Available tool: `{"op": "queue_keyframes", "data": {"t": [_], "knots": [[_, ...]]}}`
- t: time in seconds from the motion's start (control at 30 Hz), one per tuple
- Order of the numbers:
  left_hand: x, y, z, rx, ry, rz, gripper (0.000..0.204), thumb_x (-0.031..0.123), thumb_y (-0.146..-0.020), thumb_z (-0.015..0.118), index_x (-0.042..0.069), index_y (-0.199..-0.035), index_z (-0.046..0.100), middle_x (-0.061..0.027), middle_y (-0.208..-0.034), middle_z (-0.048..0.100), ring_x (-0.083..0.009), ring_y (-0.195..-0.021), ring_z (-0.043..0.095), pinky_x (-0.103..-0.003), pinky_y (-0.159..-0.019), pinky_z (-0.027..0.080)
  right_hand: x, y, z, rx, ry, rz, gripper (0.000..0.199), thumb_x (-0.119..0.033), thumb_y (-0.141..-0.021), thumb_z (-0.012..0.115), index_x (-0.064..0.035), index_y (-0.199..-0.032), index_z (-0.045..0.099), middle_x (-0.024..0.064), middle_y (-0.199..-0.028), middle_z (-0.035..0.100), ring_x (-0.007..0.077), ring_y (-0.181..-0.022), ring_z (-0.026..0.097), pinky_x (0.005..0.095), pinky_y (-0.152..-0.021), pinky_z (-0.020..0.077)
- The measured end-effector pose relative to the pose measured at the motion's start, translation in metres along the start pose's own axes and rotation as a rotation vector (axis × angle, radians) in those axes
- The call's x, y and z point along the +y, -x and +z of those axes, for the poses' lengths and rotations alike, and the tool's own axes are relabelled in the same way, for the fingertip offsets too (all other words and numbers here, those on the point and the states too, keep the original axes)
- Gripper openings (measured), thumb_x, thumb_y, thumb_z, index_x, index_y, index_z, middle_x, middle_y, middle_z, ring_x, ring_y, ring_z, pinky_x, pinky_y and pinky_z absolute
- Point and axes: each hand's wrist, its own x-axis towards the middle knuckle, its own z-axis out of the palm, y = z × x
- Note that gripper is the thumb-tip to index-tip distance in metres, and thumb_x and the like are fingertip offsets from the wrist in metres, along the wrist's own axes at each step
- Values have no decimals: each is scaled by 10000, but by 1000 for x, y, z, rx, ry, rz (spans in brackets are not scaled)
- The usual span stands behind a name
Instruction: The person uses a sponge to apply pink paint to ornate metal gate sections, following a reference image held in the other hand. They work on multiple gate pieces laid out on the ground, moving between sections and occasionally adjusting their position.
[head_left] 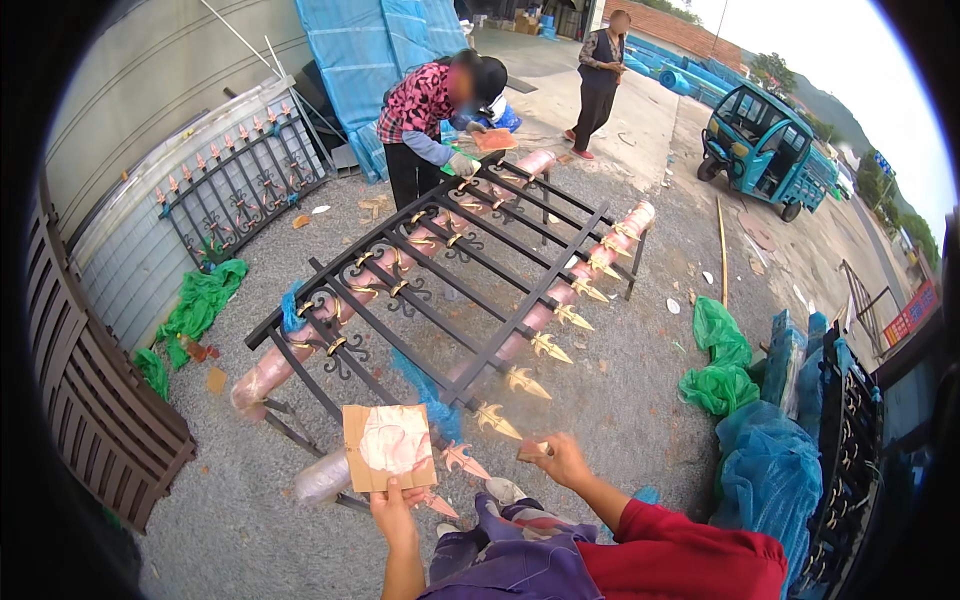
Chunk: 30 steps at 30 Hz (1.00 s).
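Observation:
My left hand (396, 503) is closed on the lower edge of a square piece of cardboard (354, 455) with a patch of wet-looking pinkish paint (392, 440) on it. In my right hand (566, 463), a small brown block (532, 452), perhaps a sponge, is pinched between the fingers. The block is close to a gold spear tip (496, 420), on the near end of a black iron fence panel (522, 308); whether they touch, I cannot tell. More gold tips line that side, while two nearest me, one a pink-coloured spear tip (463, 460), look different in colour.
Pink-wrapped rolls (265, 380) on stands bear the panel. Across it a co-worker (420, 110) bends over with a gloved hand (460, 165) on the frame. Green netting (718, 350) and blue mesh (765, 460) lie at right; a brown slatted panel (90, 390) leans at left.

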Motion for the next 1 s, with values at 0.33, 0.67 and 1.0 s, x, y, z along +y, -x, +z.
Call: {"op": "queue_keyframes", "data": {"t": [0.33, 0.67, 1.0], "knots": [[24, -4, -57, -53, -75, -71, 202, 156, -965, 483, -27, -1049, 496, -112, -811, 623, -161, -591, 630, -249, -501, 542, -52, 42, 30, 29, -25, 26, 289, -281, -724, 767, -100, -928, 671, 141, -808, 565, 332, -801, 555, 413, -700, 446], [23, -9, -57, -56, -35, -17, 223, 167, -967, 481, -38, -1054, 485, -136, -837, 625, -181, -603, 641, -265, -503, 554, -66, 23, 5, 58, -53, -25, 342, -321, -699, 793, -96, -926, 671, 124, -776, 551, 311, -747, 555, 404, -657, 447], [4, -12, -39, -78, -44, -63, 223, 151, -964, 477, -47, -1067, 482, -143, -843, 625, -192, -608, 644, -279, -505, 557, -49, 19, -9, 53, -76, 19, 328, -270, -721, 780, -79, -961, 663, 120, -833, 573, 262, -701, 570, 358, -637, 470]]}}
